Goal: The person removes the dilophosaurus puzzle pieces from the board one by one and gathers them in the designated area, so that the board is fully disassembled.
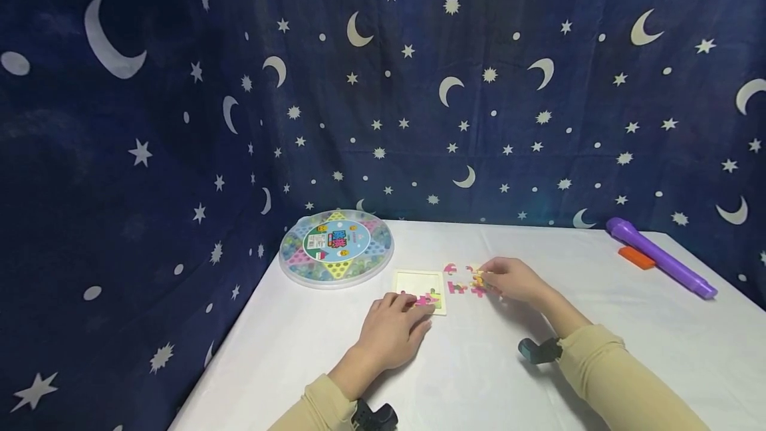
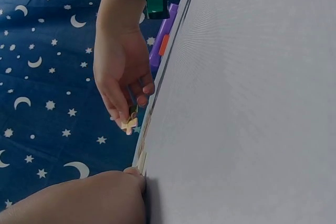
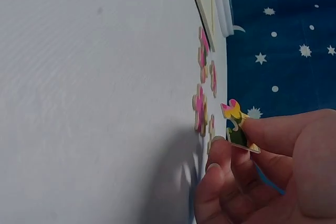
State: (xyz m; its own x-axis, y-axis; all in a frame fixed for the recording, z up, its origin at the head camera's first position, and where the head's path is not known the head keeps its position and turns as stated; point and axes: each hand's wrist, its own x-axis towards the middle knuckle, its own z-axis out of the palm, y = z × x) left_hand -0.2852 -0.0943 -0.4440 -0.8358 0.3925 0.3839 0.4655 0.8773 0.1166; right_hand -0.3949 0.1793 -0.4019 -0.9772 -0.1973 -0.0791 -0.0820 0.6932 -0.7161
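1. The round game case (image 1: 336,247) at the back left of the table (image 1: 479,378) has a printed centre label; its writing is too small to read. No other writing shows.
2. The right hand (image 1: 513,281) reaches forward over the loose pieces, forearm in a tan sleeve (image 1: 622,378) and a dark device at the wrist. Its fingers (image 3: 278,132) are curled, and thumb and fingertips pinch one puzzle piece (image 3: 236,129), yellow, pink and green, held just above the table and clear of the other pieces.
3. The left hand (image 1: 391,328) lies palm down on the table with its fingers stretched forward and nearly straight; the fingertips rest on the near edge of the puzzle tray (image 1: 420,283), by the pink pieces set in its near corner. It grips nothing.
4. The loose pieces (image 1: 461,281) lie on the table just right of the tray, between it and the right hand; about four pink ones can be made out, though the exact count is unclear.
5. One puzzle tray, one round game case, one purple torch-like tube (image 1: 661,258) and one small orange block (image 1: 637,257) just beside it, both at the far right, well apart from the hands.
6. A dark blue cloth (image 1: 179,118) printed with moons and stars hangs behind the table.
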